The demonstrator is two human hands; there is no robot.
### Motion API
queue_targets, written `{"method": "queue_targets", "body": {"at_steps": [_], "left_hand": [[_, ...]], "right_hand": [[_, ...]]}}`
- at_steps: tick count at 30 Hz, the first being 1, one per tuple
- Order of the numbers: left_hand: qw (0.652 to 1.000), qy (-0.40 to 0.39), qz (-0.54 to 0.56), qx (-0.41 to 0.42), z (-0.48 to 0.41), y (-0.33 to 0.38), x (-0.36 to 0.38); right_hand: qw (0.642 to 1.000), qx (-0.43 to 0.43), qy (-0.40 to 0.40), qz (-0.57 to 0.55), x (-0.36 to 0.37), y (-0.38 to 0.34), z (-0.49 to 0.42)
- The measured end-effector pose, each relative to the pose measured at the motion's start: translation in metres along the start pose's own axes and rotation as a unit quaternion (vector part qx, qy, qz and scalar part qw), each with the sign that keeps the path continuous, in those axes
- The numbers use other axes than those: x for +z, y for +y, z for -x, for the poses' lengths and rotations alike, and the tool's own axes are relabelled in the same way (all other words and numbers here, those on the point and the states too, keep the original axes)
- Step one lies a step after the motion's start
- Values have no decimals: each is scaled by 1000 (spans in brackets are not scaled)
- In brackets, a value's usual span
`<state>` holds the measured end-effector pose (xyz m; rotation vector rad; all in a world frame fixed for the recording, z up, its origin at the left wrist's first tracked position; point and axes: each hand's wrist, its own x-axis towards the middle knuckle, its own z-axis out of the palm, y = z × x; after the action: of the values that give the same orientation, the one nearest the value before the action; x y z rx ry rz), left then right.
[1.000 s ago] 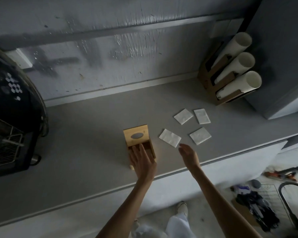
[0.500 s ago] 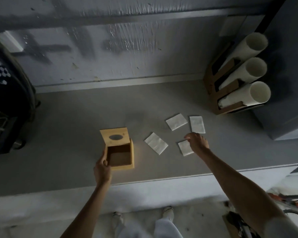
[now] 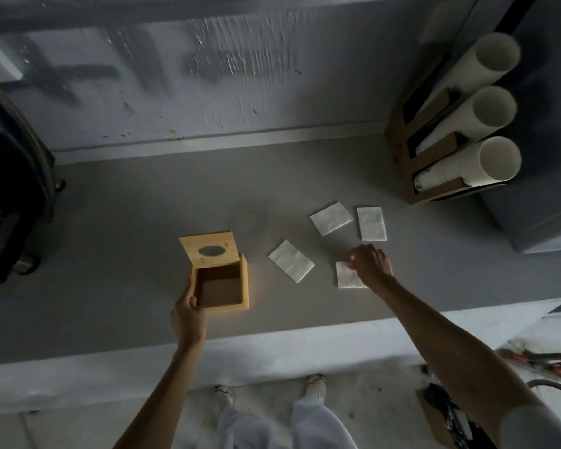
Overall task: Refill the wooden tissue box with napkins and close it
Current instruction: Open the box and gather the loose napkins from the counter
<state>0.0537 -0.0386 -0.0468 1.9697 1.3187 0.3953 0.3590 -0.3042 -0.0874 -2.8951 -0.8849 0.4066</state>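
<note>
The wooden tissue box (image 3: pixel 244 286) stands near the counter's front edge, empty inside, its lid (image 3: pixel 210 249) with an oval slot swung back and open. My left hand (image 3: pixel 187 314) grips the box's near-left corner. Several white folded napkins lie to the right: one next to the box (image 3: pixel 291 260), two farther back (image 3: pixel 331 218) (image 3: pixel 371 223), and the nearest napkin (image 3: pixel 347 277), partly under my right hand (image 3: pixel 370 264). The fingers of that hand pinch the nearest napkin's far edge.
A grey counter (image 3: pixel 127 228) runs along a scuffed wall. A wooden holder with three stacks of paper cups (image 3: pixel 457 131) stands at the back right. A dark appliance (image 3: pixel 10 189) fills the left side. Tools lie on the floor (image 3: pixel 538 361) at the right.
My left hand went from over the box to gripping its near-left corner. My right hand reached out to the nearest napkin and closed its fingers on the napkin's edge.
</note>
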Motion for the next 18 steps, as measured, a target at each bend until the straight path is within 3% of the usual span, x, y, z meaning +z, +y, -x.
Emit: {"method": "queue_targets", "body": {"at_steps": [3,5,9,12,18], "left_hand": [[1000,6,-1,17,3,0,-1],[1000,5,-9,24,3,1,-1],[1000,3,9,25,4,3,-2],[1000,-1,13,9,2,1,-2],[999,21,23,5,2,4,-3]], "right_hand": [[998,25,-8,-56,5,3,13],[984,62,-7,-168,4,7,18],[906,169,100,-376,-26,20,1],[866,243,144,-412,-52,35,-29],[843,323,138,-407,-45,43,-79]]}}
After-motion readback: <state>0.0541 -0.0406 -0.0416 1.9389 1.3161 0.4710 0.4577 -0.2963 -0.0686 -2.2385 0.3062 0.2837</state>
